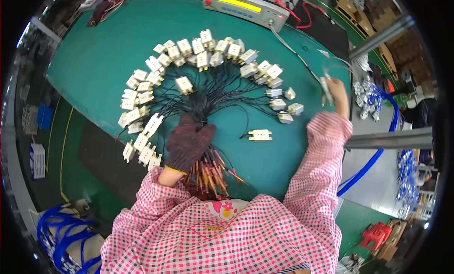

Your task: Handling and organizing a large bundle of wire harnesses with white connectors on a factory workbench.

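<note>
My left hand (189, 142), in a dark red and black knitted glove, is closed round a bundle of black wires (201, 106) near the front of the green table. The wires fan out to many cream, box-shaped connectors (202, 60) in a wide arc. Below the glove, the wires' bare copper ends (208, 177) hang together in reddish sleeves. One connector (260, 135) lies apart, right of the bundle. At the table's right edge my bare right hand (337, 90) grips a pale test probe (326, 88), partly blurred, at the end of a grey cable (295, 51).
A bench test meter (243, 8) with a yellow display stands at the far edge of the green table mat (94, 51). Red leads (305, 16) lie beside it. Right of the table are a metal post (392, 138), blue cables (364, 172) and red stools (376, 236).
</note>
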Motion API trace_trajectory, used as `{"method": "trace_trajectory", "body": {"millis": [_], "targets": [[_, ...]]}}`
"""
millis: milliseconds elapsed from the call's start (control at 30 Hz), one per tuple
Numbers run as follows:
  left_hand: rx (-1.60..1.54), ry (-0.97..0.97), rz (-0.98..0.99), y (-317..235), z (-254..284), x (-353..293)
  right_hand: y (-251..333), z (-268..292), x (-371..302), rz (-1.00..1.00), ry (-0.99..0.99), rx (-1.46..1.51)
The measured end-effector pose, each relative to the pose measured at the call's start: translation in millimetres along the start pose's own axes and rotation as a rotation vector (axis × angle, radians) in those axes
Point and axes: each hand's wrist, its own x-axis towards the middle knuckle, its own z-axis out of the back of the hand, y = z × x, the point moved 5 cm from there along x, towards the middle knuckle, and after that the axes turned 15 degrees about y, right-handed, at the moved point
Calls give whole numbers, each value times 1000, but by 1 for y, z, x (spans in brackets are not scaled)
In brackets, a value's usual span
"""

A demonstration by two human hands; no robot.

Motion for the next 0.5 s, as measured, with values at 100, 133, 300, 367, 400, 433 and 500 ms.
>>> {"method": "trace_trajectory", "body": {"millis": [100, 133, 300, 367, 400, 433, 500], "targets": [[25, -33, -61, -5, -7, 0, 17, 22, -53, 319, -142, 520], [-80, 58, 3, -5, -8, -3, 33, 22, -76, 335, -215, 683], [-115, 298, -154, -24, -29, -25, 147, -13, -193, 838, -191, 1155], [-79, 318, -267, -42, -54, -23, 154, -20, -215, 947, 110, 1041], [-36, 329, -393, -58, -66, -20, 157, -24, -224, 928, 55, 958], [-39, 338, -393, -66, -74, -9, 167, -42, -231, 910, 3, 886], [46, 578, -455, -84, -92, 13, 203, -86, -245, 969, -167, 734]]}}
